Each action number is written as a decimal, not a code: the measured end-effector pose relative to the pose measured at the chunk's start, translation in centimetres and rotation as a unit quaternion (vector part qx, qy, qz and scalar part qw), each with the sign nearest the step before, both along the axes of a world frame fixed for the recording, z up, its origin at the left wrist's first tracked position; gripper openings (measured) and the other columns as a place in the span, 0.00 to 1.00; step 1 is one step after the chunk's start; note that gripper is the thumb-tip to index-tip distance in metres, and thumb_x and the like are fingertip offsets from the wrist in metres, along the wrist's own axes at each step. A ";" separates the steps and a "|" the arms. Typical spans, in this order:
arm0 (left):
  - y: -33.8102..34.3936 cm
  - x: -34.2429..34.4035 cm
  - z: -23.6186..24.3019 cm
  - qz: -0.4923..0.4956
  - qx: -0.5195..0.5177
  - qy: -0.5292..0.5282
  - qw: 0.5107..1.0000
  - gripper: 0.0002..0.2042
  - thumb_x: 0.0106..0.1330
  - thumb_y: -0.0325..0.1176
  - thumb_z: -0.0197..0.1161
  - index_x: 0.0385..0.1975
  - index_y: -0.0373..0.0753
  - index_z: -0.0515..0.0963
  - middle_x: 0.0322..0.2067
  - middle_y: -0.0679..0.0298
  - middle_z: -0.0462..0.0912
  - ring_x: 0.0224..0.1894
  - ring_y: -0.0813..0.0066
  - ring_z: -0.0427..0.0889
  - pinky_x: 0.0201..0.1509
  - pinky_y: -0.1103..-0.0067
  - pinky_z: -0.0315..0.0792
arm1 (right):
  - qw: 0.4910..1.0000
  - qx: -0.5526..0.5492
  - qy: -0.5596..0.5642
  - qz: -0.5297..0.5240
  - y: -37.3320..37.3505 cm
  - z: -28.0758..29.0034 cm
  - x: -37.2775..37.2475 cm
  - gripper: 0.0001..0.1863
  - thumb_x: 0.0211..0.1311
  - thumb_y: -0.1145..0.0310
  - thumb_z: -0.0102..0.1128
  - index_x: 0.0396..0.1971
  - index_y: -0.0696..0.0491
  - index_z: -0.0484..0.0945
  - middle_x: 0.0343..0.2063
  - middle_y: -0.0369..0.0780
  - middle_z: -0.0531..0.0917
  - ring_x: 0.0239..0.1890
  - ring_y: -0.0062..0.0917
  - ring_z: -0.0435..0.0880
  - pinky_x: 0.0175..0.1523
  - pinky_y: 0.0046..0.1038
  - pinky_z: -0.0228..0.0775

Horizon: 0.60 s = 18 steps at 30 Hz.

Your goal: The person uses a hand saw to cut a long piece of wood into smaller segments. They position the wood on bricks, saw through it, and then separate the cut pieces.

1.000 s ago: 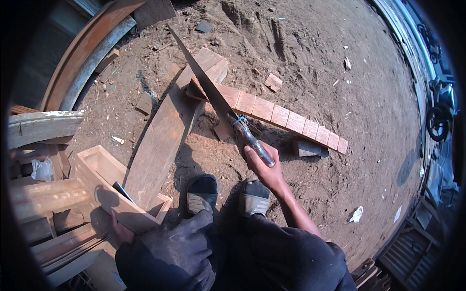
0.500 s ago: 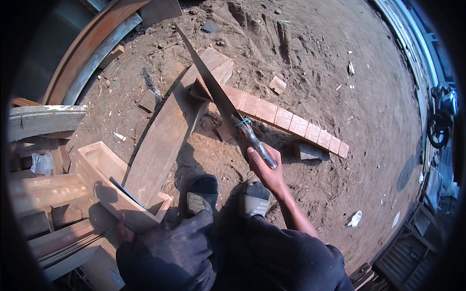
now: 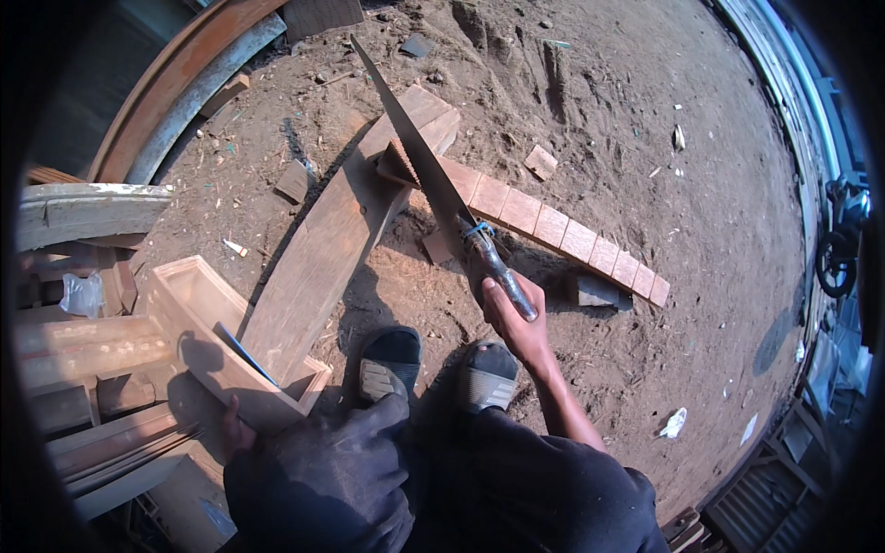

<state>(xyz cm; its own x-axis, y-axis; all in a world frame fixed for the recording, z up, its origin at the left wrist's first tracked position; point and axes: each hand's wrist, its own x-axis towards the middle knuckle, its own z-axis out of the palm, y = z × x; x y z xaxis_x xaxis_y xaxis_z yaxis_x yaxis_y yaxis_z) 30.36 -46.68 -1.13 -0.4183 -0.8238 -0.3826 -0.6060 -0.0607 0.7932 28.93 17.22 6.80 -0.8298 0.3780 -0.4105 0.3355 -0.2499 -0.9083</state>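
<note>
In my right hand (image 3: 521, 324) is a handsaw (image 3: 419, 152), fingers closed around its dark handle bound with blue cord. Its long blade points up and left, crossing above a wooden strip (image 3: 544, 224) near the strip's left end. Evenly spaced cross lines mark that strip. Its left end rests on a broad wooden plank (image 3: 313, 253), and its right part lies over a small block (image 3: 599, 291). My left hand (image 3: 239, 428), shadowed and partly hidden by my knee, is beside the near end of a wooden box (image 3: 207, 346); its grip is unclear.
The plank's near end sits in the box, beside a thin blue-edged item (image 3: 244, 353). Stacked boards (image 3: 101, 341) crowd the left. Offcuts (image 3: 541, 162) lie on the sandy ground (image 3: 701, 221). My sandaled feet (image 3: 391, 359) stand near the plank. A motorbike wheel (image 3: 835, 263) shows at far right.
The view has shifted slightly, so the strip and plank appear a little farther right. The saw stays in my right hand across the strip, its blade angle nearly unchanged.
</note>
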 end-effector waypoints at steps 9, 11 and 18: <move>0.6 0.1 -0.1 0.006 -0.001 0.001 1.000 0.17 0.70 0.35 0.55 0.52 0.30 0.68 0.46 0.55 0.76 0.42 0.73 0.77 0.46 0.81 0.71 | 0.999 0.030 -0.011 0.015 0.2 -0.1 0.1 0.14 0.66 0.62 0.59 0.25 0.55 0.73 0.16 0.27 0.69 0.19 0.08 0.63 0.22 0.16 0.52; 0.8 0.2 -0.2 0.007 0.000 0.003 1.000 0.17 0.70 0.35 0.55 0.52 0.30 0.68 0.46 0.55 0.76 0.42 0.73 0.77 0.46 0.81 0.71 | 0.999 0.046 -0.012 0.015 0.2 0.0 0.0 0.14 0.66 0.62 0.59 0.25 0.55 0.73 0.16 0.27 0.69 0.19 0.08 0.63 0.22 0.17 0.52; 0.9 0.2 0.0 0.008 -0.004 0.006 1.000 0.17 0.70 0.34 0.55 0.52 0.30 0.68 0.46 0.55 0.77 0.42 0.73 0.78 0.46 0.81 0.71 | 1.000 0.027 0.000 0.007 0.2 -0.1 0.0 0.14 0.66 0.62 0.59 0.25 0.55 0.73 0.16 0.27 0.70 0.18 0.09 0.64 0.21 0.16 0.53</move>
